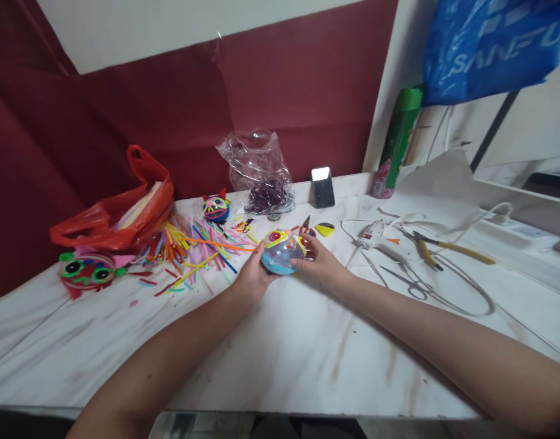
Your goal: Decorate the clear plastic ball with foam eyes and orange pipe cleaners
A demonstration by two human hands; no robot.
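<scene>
A round craft ball (281, 250), pale blue with red and yellow ringed eyes, is held just above the white table (289, 360) near its middle. My left hand (252, 274) cups its left side from below with the fingers wrapped round it. My right hand (320, 259) grips its right side, thumb and fingers pressed on it. Both forearms reach in from the near edge.
Several coloured strips (195, 247) lie scattered left of the ball. A red bag (124, 210), two finished animal faces (88, 269) (216, 207), a clear bag (261, 171), a phone (323, 186), a green can (396, 143), scissors (410, 283), pliers (444, 247) and wire lie around.
</scene>
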